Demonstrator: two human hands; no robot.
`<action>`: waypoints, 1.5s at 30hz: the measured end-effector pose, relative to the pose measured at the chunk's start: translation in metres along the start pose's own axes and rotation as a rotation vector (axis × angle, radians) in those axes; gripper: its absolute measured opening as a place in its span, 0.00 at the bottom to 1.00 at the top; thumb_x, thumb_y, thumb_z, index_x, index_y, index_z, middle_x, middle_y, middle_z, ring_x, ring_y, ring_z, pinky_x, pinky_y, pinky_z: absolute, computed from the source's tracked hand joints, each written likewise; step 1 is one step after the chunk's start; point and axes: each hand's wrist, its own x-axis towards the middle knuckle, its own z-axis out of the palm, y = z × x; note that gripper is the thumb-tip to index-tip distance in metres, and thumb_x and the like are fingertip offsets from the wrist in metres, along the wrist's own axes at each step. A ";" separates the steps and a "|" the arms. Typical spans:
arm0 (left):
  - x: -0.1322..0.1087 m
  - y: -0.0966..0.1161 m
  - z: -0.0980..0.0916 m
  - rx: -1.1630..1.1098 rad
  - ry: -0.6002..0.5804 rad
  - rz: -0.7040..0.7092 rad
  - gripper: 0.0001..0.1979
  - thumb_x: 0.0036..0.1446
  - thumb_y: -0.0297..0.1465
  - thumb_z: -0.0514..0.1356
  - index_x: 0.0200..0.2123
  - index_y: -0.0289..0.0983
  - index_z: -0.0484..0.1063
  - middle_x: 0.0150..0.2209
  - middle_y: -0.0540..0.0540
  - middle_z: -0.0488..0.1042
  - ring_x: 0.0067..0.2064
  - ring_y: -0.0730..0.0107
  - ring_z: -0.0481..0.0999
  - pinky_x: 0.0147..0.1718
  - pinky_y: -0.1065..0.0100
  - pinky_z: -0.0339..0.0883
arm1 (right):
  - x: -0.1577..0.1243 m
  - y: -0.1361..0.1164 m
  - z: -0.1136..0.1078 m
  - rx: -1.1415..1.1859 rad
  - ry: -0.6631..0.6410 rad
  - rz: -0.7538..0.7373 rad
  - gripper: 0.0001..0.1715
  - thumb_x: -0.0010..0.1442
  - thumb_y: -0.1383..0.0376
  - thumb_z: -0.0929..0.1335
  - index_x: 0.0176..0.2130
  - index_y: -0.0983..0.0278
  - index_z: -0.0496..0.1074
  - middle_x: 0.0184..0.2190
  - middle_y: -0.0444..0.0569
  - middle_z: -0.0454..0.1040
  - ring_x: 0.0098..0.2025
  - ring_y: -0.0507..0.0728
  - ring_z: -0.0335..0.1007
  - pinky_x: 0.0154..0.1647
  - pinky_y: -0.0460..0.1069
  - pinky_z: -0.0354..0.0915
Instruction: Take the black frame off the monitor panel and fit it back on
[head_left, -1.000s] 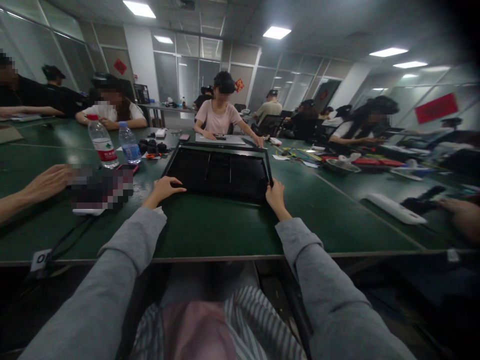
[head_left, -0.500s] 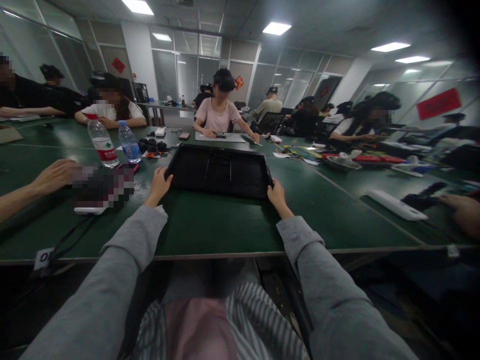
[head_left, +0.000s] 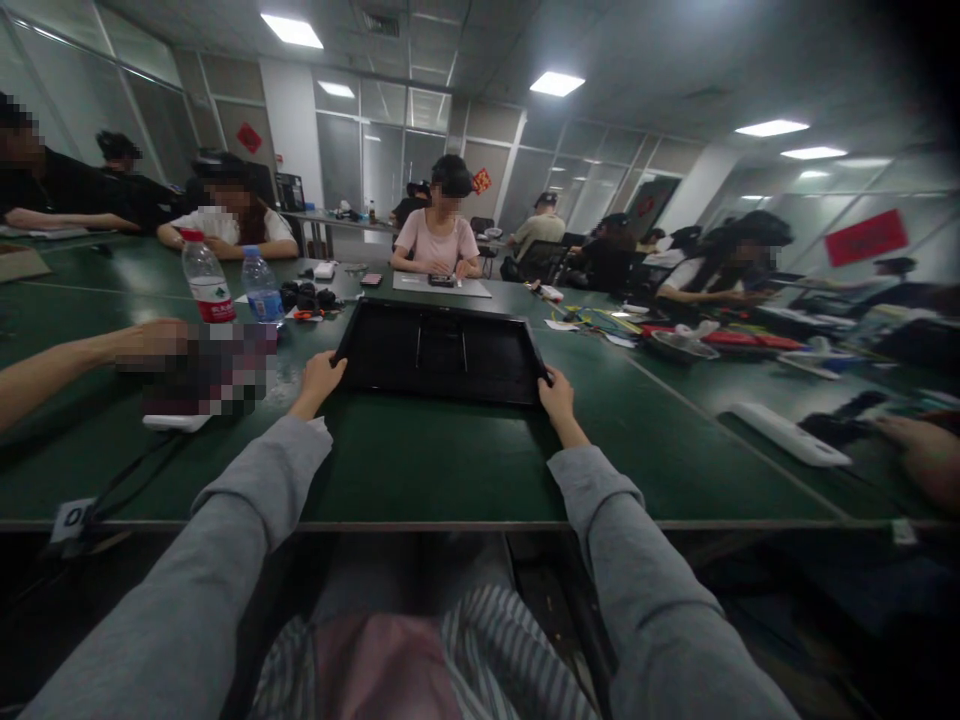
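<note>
A shallow black rectangular tray-like panel [head_left: 375,350] with a raised rim is in front of me above the green table [head_left: 442,470]. Two thin upright bars and a dark raised part show in its middle. My left hand [head_left: 321,378] is closed on its left edge near the front corner. On the opposite edge, my right hand [head_left: 556,392] grips it near the front right corner, thumb on top. Whether the panel rests on the table or is held slightly above it, I cannot tell.
Left stand two water bottles [head_left: 208,280] [head_left: 262,288], near another person's hand [head_left: 154,345]. Small black items [head_left: 307,297] lie behind. At right are a white power strip [head_left: 787,435], loose cables [head_left: 592,318] and a co-worker's hand [head_left: 926,445]. A person [head_left: 437,240] sits opposite.
My hands keep their grip on the panel, which hardly moves against the table. The view shifts slightly. Opposite, the person's outstretched arm has drawn back to the board.
</note>
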 end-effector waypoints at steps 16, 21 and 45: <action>-0.008 0.010 -0.004 0.048 0.000 0.003 0.20 0.67 0.33 0.57 0.57 0.32 0.79 0.56 0.28 0.81 0.59 0.40 0.80 0.60 0.49 0.70 | 0.012 0.018 0.008 0.015 -0.010 0.102 0.28 0.59 0.65 0.68 0.58 0.65 0.77 0.49 0.59 0.82 0.53 0.66 0.78 0.66 0.65 0.67; -0.002 0.004 -0.004 -0.156 0.014 -0.058 0.22 0.65 0.40 0.64 0.57 0.35 0.81 0.57 0.32 0.82 0.60 0.45 0.80 0.61 0.53 0.70 | 0.014 0.022 0.009 0.068 -0.022 0.129 0.29 0.56 0.66 0.68 0.57 0.65 0.76 0.45 0.56 0.81 0.51 0.65 0.78 0.65 0.65 0.68; 0.007 -0.017 -0.016 -0.243 -0.054 -0.061 0.24 0.63 0.37 0.63 0.58 0.33 0.83 0.48 0.41 0.87 0.49 0.54 0.84 0.51 0.63 0.74 | 0.010 -0.003 -0.026 0.241 -0.190 0.328 0.34 0.60 0.54 0.75 0.63 0.60 0.75 0.52 0.54 0.83 0.56 0.65 0.79 0.63 0.63 0.73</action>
